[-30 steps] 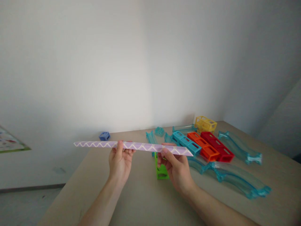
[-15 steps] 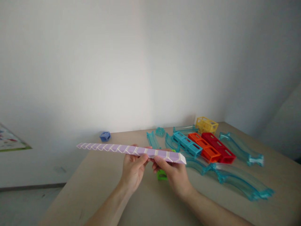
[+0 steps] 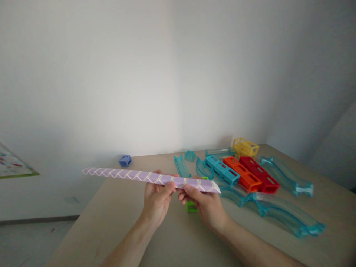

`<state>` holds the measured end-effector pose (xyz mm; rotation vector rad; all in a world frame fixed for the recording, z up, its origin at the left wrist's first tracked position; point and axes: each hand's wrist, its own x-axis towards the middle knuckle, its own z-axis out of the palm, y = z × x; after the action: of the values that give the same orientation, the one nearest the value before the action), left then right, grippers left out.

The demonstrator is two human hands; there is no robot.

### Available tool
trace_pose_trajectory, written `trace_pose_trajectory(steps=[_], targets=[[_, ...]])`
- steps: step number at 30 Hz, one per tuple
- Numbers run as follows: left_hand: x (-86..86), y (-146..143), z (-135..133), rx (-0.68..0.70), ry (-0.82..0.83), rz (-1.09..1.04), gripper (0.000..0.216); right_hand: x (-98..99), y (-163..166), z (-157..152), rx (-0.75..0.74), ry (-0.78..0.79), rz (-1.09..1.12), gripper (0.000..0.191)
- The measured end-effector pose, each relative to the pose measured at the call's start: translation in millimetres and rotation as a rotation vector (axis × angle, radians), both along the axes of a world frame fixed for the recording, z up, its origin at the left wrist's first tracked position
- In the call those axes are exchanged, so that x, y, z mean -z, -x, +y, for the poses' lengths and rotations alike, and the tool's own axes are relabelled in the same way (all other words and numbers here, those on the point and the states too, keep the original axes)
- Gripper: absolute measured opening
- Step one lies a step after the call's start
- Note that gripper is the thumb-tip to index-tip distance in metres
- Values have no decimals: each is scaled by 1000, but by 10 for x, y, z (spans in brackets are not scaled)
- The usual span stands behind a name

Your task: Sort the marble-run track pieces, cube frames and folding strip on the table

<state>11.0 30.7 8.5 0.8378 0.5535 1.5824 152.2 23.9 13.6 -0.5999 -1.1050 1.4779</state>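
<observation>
A long, straight snake puzzle (image 3: 143, 175) of purple and white wedges is held out level above the table, narrowing into the distance toward the left. My left hand (image 3: 158, 202) pinches it right of its middle, thumb on the near side and fingers behind. Close beside it, my right hand (image 3: 207, 205) grips the right part, the thumb pressed along the lower edge near the white end. Behind the right hand, a green plastic piece (image 3: 191, 207) lies on the table, mostly covered.
Clear teal track pieces (image 3: 289, 215) lie on the table (image 3: 122, 230) at right. Beyond are blue (image 3: 222, 168), orange (image 3: 242, 174) and red (image 3: 258, 174) block frames, with a yellow frame (image 3: 245, 147) near the wall. A small blue cube (image 3: 125, 160) sits at the far left edge.
The snake puzzle has turned slightly, its far left end shifting left and a little up. Both hands keep their hold in nearly the same place.
</observation>
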Motion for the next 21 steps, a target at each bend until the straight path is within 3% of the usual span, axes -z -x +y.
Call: trace_pose_trajectory(steps=[6,13,15,17,21], targets=[[-19,-103,-31,-41,-12,11,33,6,-22,-58,255,-129,-229,26],[-57,-148,-70,-55,62,-7,37,103,-91,-85,479,-416,-520,20],[-73,-140,-71,-65,49,-6,37,121,-91,-70,422,-401,-481,23],[-89,-119,-63,-46,31,-2,35,112,-74,-48,269,-334,-291,26],[-98,-57,-37,-63,-36,72,30,3,-37,-19,-125,-14,118,26]])
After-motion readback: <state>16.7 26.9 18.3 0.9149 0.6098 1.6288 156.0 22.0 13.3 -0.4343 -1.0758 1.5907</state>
